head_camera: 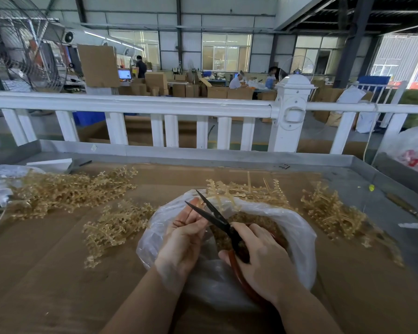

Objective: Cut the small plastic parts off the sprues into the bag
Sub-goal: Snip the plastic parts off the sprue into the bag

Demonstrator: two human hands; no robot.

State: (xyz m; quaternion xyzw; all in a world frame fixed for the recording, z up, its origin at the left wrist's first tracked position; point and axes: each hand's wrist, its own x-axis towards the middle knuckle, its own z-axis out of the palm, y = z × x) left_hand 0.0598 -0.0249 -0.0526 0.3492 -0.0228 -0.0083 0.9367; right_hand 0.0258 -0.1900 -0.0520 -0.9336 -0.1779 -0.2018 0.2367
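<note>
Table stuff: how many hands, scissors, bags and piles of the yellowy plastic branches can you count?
Hands: 2, the left hand and the right hand
Scissors: 1
Clear bag: 1
Piles of tan sprues: 4, far left, near left, behind the bag, right
Total: 8

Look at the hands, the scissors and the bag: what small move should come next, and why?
Probably close the scissors on the sprue the left hand holds. The blades are open above the open mouth of the plastic bag, the right hand grips the red handles, and cut parts already lie inside, so a snip here should drop the next parts into the bag.
</note>
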